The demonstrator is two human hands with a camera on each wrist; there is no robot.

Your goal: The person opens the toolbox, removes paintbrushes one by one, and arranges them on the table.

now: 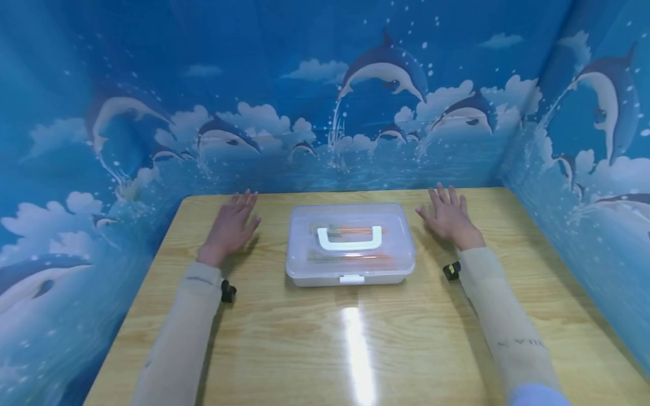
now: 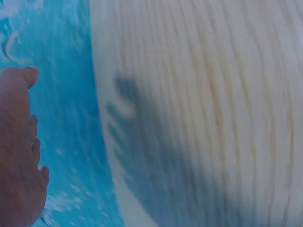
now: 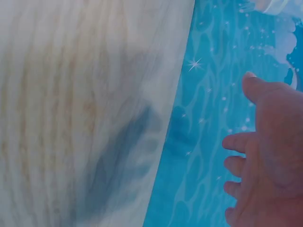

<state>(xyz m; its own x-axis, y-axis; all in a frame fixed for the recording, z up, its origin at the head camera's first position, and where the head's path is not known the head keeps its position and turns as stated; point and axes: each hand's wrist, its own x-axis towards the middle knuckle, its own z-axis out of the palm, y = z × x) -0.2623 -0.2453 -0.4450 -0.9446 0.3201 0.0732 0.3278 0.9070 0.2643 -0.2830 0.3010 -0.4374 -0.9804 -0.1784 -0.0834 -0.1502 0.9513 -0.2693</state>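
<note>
A translucent, rectangular plastic box [image 1: 350, 238] sat untouched just below the centre of our frame.
Our left hand [image 1: 231, 228] was centre-left and our right hand [image 1: 449, 217] centre-right, both well apart from the box, their fingers [image 1: 245, 201] loosely spread and grasping nothing; whether they touched the pale wood-grain tabletop [image 1: 284, 338] we could not tell. The box stood lid-up and seemed closed, its curved white handle [image 1: 350, 246] on top and its white latch [image 1: 352, 279] facing the frame's bottom, a placement we judged handy for reaching both. Slender orange-and-clear items [image 1: 363, 257] showed hazily through the lid. In the head view our fingertips overlapped the far edge, against the blue dolphin-printed cloth [image 1: 284, 51], so forward room looked tight; free wood flanked the box, with most of it below the latch.
</note>
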